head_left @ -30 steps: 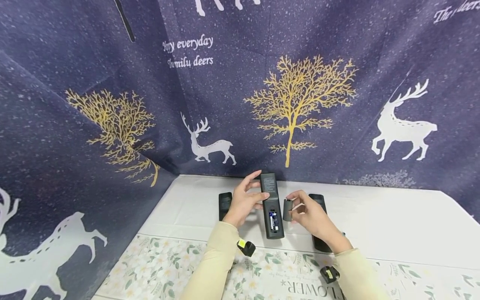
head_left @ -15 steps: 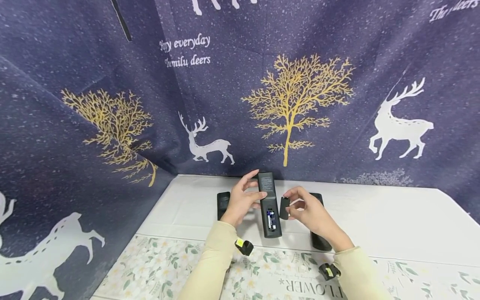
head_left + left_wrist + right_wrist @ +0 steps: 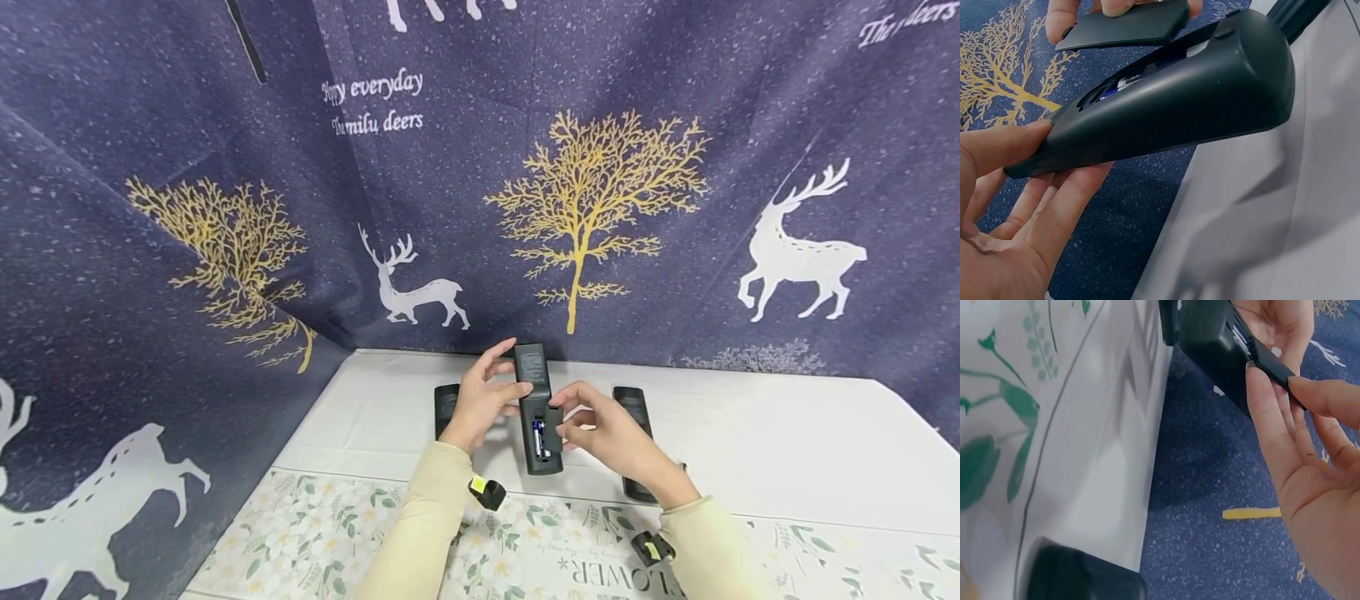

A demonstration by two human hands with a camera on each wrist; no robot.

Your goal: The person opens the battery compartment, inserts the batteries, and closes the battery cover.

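Observation:
My left hand grips a dark remote control by its upper part, thumb on the back face and fingers beneath. The remote is held off the table with its back up, and blue-and-silver batteries show in the uncovered compartment. My right hand pinches the battery cover by its edges. In the head view the cover overlaps the right side of the compartment. In the left wrist view the cover is tilted just above the opening of the remote.
A second remote lies on the white table behind my left wrist. A third remote lies to the right, partly hidden by my right hand and forearm. A flowered cloth covers the near side, and a dark blue patterned curtain hangs behind.
My right hand has moved left with the battery cover, from beside the remote to over the right part of its compartment. My left hand keeps its grip on the remote, almost still.

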